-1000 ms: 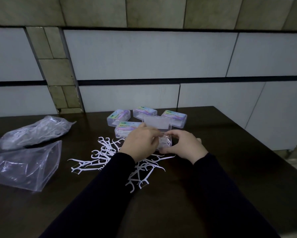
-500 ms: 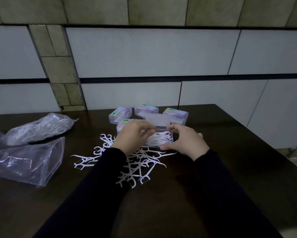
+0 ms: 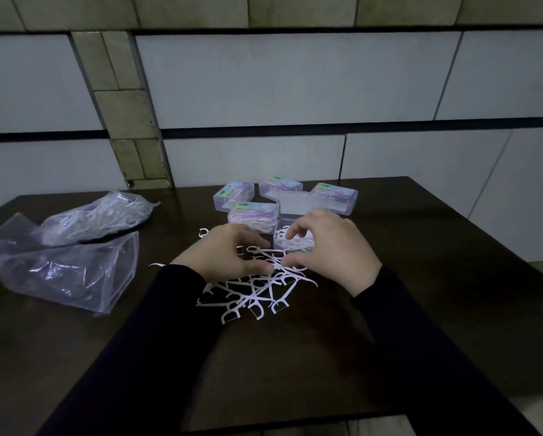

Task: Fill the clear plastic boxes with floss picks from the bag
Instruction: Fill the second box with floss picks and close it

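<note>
An open clear plastic box (image 3: 295, 243), partly filled with white floss picks, stands on the dark table with its lid (image 3: 298, 203) raised behind it. My right hand (image 3: 336, 250) grips this box, thumb at its front edge and index finger curled over the opening. My left hand (image 3: 226, 256) rests just left of the box on the loose pile of floss picks (image 3: 251, 294), its fingertips pinched on a few picks at the pile's top. A clear bag (image 3: 97, 215) holding more floss picks lies at the far left.
Several closed boxes with coloured labels (image 3: 253, 212) (image 3: 234, 196) (image 3: 281, 185) (image 3: 338, 196) cluster behind the open one. An empty crumpled clear bag (image 3: 65, 272) lies on the left. The table's right edge (image 3: 484, 234) runs near a tiled wall.
My left hand has come away from the open box and dropped onto the loose pile, closing on picks. My right hand stays on the box.
</note>
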Action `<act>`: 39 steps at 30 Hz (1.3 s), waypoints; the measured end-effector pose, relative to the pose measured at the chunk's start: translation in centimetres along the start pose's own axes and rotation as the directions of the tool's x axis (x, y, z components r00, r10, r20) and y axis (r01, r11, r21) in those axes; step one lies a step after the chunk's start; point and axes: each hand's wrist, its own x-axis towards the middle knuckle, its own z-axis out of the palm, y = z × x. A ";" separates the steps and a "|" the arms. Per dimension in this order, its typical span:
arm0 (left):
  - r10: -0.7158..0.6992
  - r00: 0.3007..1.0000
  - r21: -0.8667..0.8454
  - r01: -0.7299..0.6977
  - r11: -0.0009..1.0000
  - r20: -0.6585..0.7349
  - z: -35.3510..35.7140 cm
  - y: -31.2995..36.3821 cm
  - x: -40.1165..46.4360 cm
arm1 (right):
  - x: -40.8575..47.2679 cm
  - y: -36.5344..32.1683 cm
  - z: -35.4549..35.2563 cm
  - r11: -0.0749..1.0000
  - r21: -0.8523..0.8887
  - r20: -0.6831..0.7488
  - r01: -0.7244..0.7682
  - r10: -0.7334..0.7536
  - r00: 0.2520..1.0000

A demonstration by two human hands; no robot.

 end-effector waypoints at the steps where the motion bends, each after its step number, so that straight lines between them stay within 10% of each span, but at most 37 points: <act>1: 0.014 1.000 0.019 -0.014 1.000 0.019 0.1 0.0 -0.3 | -0.1 -0.1 -0.1 1.000 0.018 0.037 0.008 -0.008 0.999; 7: 0.054 0.997 0.154 -0.062 0.986 0.060 0.6 -0.2 -1.1 | -0.5 -0.4 -0.1 0.999 -0.027 0.299 -0.029 0.036 0.954; 39: 0.123 0.989 0.264 -0.097 0.960 -0.084 1.7 1.4 -0.7 | 0.7 0.4 0.9 0.971 -0.164 0.273 -0.176 0.216 0.938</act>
